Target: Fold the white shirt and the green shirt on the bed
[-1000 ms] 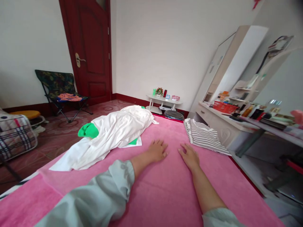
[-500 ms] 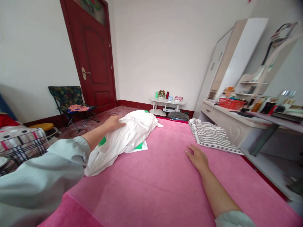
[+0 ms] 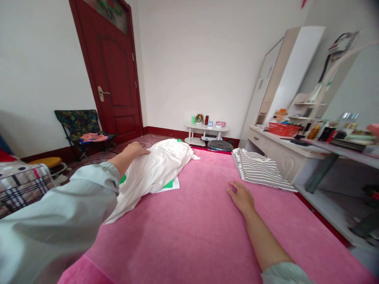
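Observation:
A crumpled white garment [image 3: 160, 161] lies along the left side of the pink bed cover [image 3: 189, 228], its near end trailing under my left sleeve. Green and white material [image 3: 169, 184] peeks out beneath it. My left hand [image 3: 136, 152] is closed at the garment's far-left edge with the fabric pinched; the fingertips are partly hidden. Palm down on the cover, my right hand [image 3: 242, 197] has its fingers apart and holds nothing. Beyond it, at the right edge, is a folded black-and-white striped garment [image 3: 263, 167].
A camouflage folding chair [image 3: 78, 122] with a pink cloth stands by the red door [image 3: 115, 75]. At the left is a checked bag [image 3: 23, 181]. A low white table [image 3: 207, 127] is by the far wall. The dressing table [image 3: 266, 144] on the right carries a red basket [image 3: 283, 129].
The view has shifted slightly. The near end of the white garment looks narrower and more stretched beside my left arm. My right hand stays on the cover.

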Available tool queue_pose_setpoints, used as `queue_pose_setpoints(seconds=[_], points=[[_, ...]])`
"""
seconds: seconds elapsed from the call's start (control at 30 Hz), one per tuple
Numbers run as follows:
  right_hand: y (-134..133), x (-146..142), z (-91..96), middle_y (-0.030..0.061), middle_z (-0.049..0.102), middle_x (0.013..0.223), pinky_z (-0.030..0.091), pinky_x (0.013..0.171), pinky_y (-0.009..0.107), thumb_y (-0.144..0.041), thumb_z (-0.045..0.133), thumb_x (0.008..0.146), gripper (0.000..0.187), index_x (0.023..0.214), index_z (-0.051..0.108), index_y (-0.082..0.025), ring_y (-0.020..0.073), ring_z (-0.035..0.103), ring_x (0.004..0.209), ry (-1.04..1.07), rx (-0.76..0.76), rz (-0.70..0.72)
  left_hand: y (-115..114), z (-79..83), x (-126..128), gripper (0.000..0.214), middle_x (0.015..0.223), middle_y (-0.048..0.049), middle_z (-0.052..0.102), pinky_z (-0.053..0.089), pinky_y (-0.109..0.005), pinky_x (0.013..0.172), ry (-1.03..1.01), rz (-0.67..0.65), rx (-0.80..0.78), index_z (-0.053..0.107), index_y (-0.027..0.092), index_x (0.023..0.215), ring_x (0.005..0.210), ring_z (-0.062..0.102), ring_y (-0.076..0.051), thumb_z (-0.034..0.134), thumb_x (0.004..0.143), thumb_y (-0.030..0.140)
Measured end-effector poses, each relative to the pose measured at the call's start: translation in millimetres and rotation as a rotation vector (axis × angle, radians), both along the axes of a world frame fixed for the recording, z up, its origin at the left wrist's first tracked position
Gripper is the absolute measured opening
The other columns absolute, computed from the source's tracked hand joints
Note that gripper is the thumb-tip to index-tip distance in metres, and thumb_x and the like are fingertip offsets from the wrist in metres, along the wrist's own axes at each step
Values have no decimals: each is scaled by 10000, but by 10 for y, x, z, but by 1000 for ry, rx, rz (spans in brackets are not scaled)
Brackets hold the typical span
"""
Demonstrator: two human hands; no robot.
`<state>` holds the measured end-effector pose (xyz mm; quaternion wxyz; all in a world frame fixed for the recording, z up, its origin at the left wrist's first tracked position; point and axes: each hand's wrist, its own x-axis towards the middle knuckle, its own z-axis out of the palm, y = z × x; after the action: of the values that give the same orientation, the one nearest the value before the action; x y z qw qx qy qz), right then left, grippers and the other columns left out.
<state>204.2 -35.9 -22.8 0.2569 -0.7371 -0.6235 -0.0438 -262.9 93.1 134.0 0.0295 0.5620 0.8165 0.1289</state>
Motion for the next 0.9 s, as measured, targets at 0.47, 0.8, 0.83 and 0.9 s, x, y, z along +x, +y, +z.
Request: queue_pose_setpoints(seconds=[0.47,0.8,0.83,0.9], points=[[-20,19,67,65,686,1069,443,919,384,-492,482,817,408,995,689,-187,256,606,1028,509,178,62,-1515,-226,2029,130,975,-40,635,449,-273,788,-91,-1105,304,621,206,881,894,580,-190,576,777,270],[-38,-156,270,97,707,934,517,772,351,-528,672,679,473,934,679,-130,219,663,799,1099,257,207,-2251,-881,2469,392,1002,-65,649,377,-336,932,-45,-1640,122,596,175,1080,939,574,-219,620,781,426],[-55,-244,331,96,705,941,511,784,349,-494,702,660,459,944,679,-134,222,654,828,1070,214,279,-2270,-883,2456,375,1013,-68,645,361,-340,948,-48,-1656,139,603,173,1070,959,566,-220,602,792,426],[-108,-454,462,98,688,1012,503,787,339,-428,726,648,462,1009,667,-146,211,639,847,984,113,432,-2327,-871,2441,345,1044,-84,632,346,-355,963,-29,-1655,148,620,162,1043,997,548,-234,574,810,412]])
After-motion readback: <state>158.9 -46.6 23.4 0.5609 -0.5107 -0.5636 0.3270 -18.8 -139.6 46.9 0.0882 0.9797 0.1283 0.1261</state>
